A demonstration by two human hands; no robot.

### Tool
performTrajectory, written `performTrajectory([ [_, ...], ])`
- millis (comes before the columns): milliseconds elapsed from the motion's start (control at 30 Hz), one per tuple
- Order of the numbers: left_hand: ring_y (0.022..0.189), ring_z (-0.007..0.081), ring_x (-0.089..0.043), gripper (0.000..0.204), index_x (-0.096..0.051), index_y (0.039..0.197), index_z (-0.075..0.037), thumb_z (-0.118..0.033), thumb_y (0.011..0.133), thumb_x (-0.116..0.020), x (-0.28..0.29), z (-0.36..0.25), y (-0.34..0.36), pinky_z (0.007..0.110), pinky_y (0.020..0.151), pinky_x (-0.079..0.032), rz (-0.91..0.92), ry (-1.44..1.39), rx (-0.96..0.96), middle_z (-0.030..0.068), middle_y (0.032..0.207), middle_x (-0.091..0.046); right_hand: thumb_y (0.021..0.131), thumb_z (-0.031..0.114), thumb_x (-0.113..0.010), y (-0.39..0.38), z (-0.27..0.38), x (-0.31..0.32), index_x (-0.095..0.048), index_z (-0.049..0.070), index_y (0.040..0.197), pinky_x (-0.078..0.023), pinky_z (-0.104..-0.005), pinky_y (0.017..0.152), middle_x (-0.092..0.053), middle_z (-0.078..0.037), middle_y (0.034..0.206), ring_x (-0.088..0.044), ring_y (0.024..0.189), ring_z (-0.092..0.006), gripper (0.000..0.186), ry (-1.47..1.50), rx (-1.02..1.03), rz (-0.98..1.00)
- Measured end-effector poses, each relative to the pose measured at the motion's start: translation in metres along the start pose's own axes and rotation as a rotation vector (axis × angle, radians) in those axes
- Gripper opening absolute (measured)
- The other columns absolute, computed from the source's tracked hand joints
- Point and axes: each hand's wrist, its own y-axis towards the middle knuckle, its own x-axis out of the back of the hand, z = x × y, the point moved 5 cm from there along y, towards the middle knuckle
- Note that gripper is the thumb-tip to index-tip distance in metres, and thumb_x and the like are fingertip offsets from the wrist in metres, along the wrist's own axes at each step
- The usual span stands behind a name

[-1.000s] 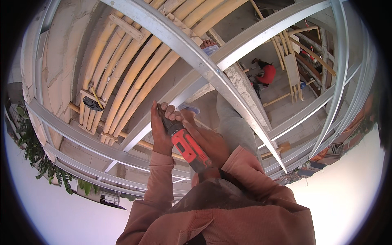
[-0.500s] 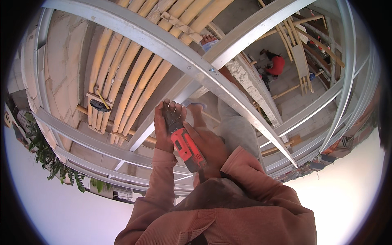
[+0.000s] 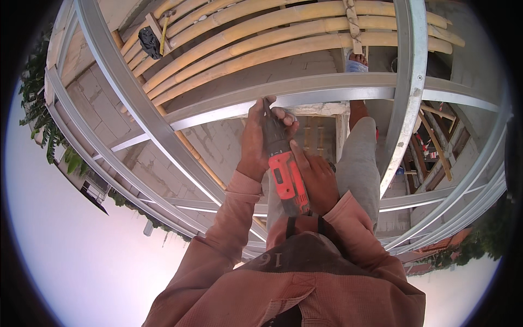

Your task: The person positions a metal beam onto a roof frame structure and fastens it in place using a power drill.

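Observation:
A red and black cordless drill (image 3: 285, 175) lies between my two hands, its dark nose aimed away from me at a silver metal beam (image 3: 321, 90). My left hand (image 3: 254, 140) is wrapped about the nose end of the drill, fingers curled round its far tip. Whatever small piece may sit at the tip is hidden by those fingers. My right hand (image 3: 320, 184) grips the drill from the right side, and its handle is out of sight beneath the body. I cannot tell whether the tip touches the beam.
Silver beams cross around me, one long beam (image 3: 128, 95) on the left and another (image 3: 411, 71) on the right. Bamboo poles (image 3: 256, 52) lie beyond. A hammer (image 3: 165, 31) and a black plastic bag (image 3: 149, 43) rest on them. My foot (image 3: 357, 61) is past the cross beam.
My view has turned, so beams and bamboo now run more across the picture. Hands and drill sit farther right and higher, with the same hold. The person in red has gone from view.

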Motion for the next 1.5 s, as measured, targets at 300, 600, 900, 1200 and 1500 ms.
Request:
performTrajectory([
  [300,0.072,0.0175,-0.058,0.025,-0.051,0.102,-0.017,-0.042,0.107,-0.049,0.091,-0.033,-0.019,0.036,0.071,-0.056,0.023,-0.424,-0.097,0.0007,0.078,-0.051,0.083,0.018,-0.08,0.02,0.032,-0.069,-0.029,0.004,0.16,-0.053,-0.0463,0.094,-0.065,-0.019,0.124,-0.066,0.108,-0.0406,0.093,0.346,-0.203,0.216],
  [600,0.069,0.0161,-0.056,0.029,-0.053,0.11,-0.018,-0.046,0.11,-0.049,0.203,-0.001,-0.052,0.039,0.073,-0.056,-0.22,-0.414,-0.084,0.0006,0.079,-0.052,0.082,0.017,-0.076,0.002,0.039,-0.132,-0.026,0.004,0.161,-0.051,-0.0483,0.096,-0.052,-0.024,0.14,-0.062,0.11,-0.0445,0.094,0.115,-0.059,0.55],
  [900,0.056,0.0148,-0.053,0.035,-0.053,0.115,-0.013,-0.044,0.113,-0.037,0.217,-0.045,-0.066,0.036,0.064,-0.057,0.151,-0.273,-0.206,0.0034,0.074,-0.051,0.079,0.017,-0.078,0.008,0.053,-0.169,-0.024,-0.001,0.16,-0.044,-0.05,0.102,-0.049,-0.025,0.141,-0.055,0.122,-0.0419,0.098,-0.129,0.178,0.694],
  [1200,0.055,0.0153,-0.05,0.034,-0.057,0.113,-0.011,-0.041,0.113,-0.04,0.295,0.018,0.003,0.034,0.064,-0.053,0.14,-0.581,-0.207,0.0017,0.071,-0.048,0.083,0.052,-0.077,0.015,-0.045,-0.217,-0.029,0.004,0.155,-0.041,-0.0484,0.109,-0.049,-0.022,0.143,-0.053,0.129,-0.0384,0.099,0.835,-0.664,0.936],
  [1500,0.089,0.0203,-0.069,0.038,-0.065,0.121,-0.008,-0.043,0.107,-0.056,0.294,0.048,0.216,0.033,0.084,-0.056,0.001,0.005,-0.226,0.0099,0.102,-0.068,0.088,0.06,-0.071,0.089,-0.21,-0.244,-0.057,0.007,0.132,-0.052,-0.0429,0.092,-0.069,-0.015,0.116,-0.069,0.101,-0.0309,0.071,0.084,-0.551,0.566],
])
